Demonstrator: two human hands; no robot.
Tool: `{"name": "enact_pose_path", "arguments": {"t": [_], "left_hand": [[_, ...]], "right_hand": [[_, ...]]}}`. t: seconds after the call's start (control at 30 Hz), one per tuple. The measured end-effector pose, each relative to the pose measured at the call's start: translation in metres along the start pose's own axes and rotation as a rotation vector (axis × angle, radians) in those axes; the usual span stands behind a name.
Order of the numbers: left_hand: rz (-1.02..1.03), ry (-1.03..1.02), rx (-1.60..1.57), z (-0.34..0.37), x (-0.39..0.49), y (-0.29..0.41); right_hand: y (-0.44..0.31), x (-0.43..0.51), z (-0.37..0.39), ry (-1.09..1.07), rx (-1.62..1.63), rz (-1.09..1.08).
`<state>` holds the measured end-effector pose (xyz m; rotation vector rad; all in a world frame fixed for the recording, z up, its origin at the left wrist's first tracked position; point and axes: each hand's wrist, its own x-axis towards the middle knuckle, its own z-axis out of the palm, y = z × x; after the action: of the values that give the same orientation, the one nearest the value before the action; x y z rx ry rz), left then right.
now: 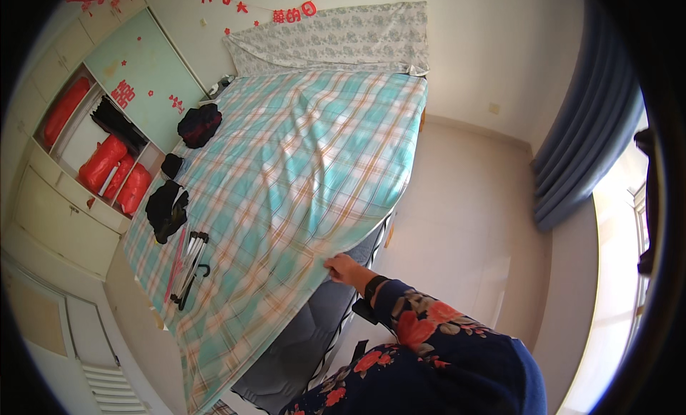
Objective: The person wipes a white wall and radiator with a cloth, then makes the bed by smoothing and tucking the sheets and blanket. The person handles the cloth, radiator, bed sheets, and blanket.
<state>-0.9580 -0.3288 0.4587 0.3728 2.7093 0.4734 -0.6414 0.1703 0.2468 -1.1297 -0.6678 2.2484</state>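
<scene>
My right hand (343, 268), with a black band at the wrist, pinches the edge of a teal, white and tan plaid bed sheet (300, 163). The sheet is spread over a large bed, with wrinkles running through its middle. Along the near side, its edge lies back from a grey quilted mattress (297, 334) with black-and-white piping, leaving part of that mattress bare. My left hand is out of view. A navy floral sleeve (429, 318) covers my right arm.
Black clothing (167, 211), a dark bundle (199, 125) and pale tubes with black ends (192, 265) lie on the bed's far side. Behind are an open wardrobe with red bags (104, 160) and a cloth-covered headboard (332, 42). A blue curtain (584, 120) hangs at right, beyond tiled floor (455, 200).
</scene>
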Motion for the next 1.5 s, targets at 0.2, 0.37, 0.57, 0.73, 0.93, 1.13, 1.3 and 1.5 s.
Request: {"name": "enact_pose_path", "arguments": {"t": [0.2, 0.37, 0.57, 0.73, 0.93, 1.13, 1.3, 1.5], "left_hand": [[-0.172, -0.082, 0.091, 0.064, 0.047, -0.013], [-0.070, -0.157, 0.122, 0.129, 0.102, 0.014], [0.711, 0.051, 0.153, 0.210, 0.119, 0.223], [0.897, -0.925, -0.264, 0.350, 0.046, 0.465], [0.714, -1.111, 0.529, 0.418, 0.002, 0.549], [0.354, -0.991, 0.360, 0.469, -0.008, 0.526], [0.250, -1.015, 0.177, 0.504, -0.010, 0.546], [0.384, -0.913, -0.011, 0.556, 0.014, 0.623]], "right_hand": [[-0.081, -0.029, 0.014, -0.398, -0.317, -0.755], [-0.043, -0.024, -0.023, -0.237, -1.734, -0.400], [-0.072, -0.023, -0.022, -0.610, -1.253, -0.230], [-0.097, -0.017, 0.003, -1.038, -1.245, -0.594], [-0.140, 0.009, -0.125, -0.794, -0.943, -0.314], [-0.247, -0.006, -0.373, 0.427, -0.563, -0.170], [-0.317, -0.038, -0.454, 0.785, -0.339, -0.176], [-0.395, 0.032, -0.436, 0.593, -0.439, -0.201]]}}
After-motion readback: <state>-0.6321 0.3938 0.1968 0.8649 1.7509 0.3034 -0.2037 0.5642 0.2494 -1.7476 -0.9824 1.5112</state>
